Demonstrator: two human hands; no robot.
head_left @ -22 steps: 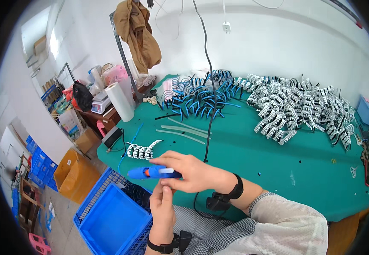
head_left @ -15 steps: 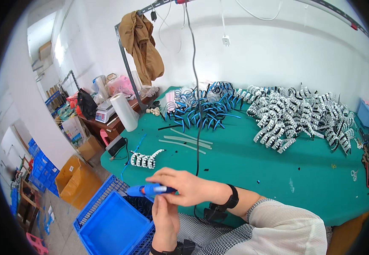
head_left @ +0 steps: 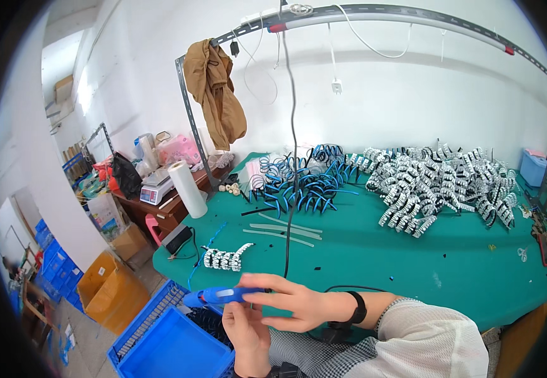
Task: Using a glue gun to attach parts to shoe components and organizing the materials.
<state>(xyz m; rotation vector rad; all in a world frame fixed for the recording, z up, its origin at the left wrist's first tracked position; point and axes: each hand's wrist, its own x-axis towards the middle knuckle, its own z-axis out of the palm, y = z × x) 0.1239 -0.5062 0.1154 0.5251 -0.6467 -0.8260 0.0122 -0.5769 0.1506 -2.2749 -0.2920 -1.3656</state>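
Observation:
A blue hand tool [head_left: 213,296], shaped somewhat like a glue gun with a pale patch on its side, points left over the table's front edge. My right hand [head_left: 298,305] grips its rear end, fingers reaching along it from the right. Just below, my left hand [head_left: 245,331] is closed, thumb and fingertips raised against the tool's underside; whatever they pinch is hidden. A white-and-black spiral coil [head_left: 223,258] lies on the green tabletop [head_left: 361,271] beyond my hands. Next to it runs a thin blue strand [head_left: 212,236].
Under the tool stands a blue crate [head_left: 141,324] with a blue tray [head_left: 172,346]. White-and-black coils [head_left: 437,183] are heaped at the back right, blue-and-black coils [head_left: 305,186] at back centre. Translucent strips [head_left: 286,232] lie mid-table. A dark cord [head_left: 293,126] hangs down from the metal rail [head_left: 399,11].
The whole view has shifted, so the table sits slightly lower. My right fingers have straightened along the tool, which now lies a little lower and shows its side. Both hands stay together.

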